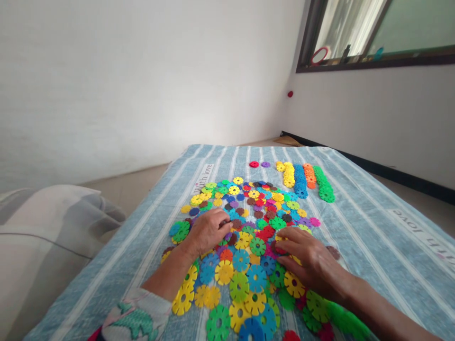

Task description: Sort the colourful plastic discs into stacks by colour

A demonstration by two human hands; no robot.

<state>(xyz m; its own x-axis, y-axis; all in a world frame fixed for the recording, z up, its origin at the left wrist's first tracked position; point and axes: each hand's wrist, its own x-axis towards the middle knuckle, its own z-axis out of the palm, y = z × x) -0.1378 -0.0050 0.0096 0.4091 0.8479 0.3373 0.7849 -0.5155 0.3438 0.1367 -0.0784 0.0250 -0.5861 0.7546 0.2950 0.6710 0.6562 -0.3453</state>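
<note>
A wide pile of notched plastic discs [258,246] in many colours covers the middle of the striped cloth. On the pile's left side is my left hand [209,229], its thumb and fingers closed together near dark and brown discs; what they pinch, if anything, is too small to tell. My right hand [302,248] rests over the right side of the pile, fingers apart, touching brown and red discs. Beyond the pile, overlapping rows of yellow [289,175], blue [300,181], orange [310,176] and green discs [324,184] lie at the back right, beside a single red disc [254,164] and a purple disc [266,164].
The blue and white striped cloth [142,237] covers the surface. Grey and white fabric [46,246] bulges at the left. A white wall [142,85] stands behind, with a dark-framed window [377,66] at the upper right.
</note>
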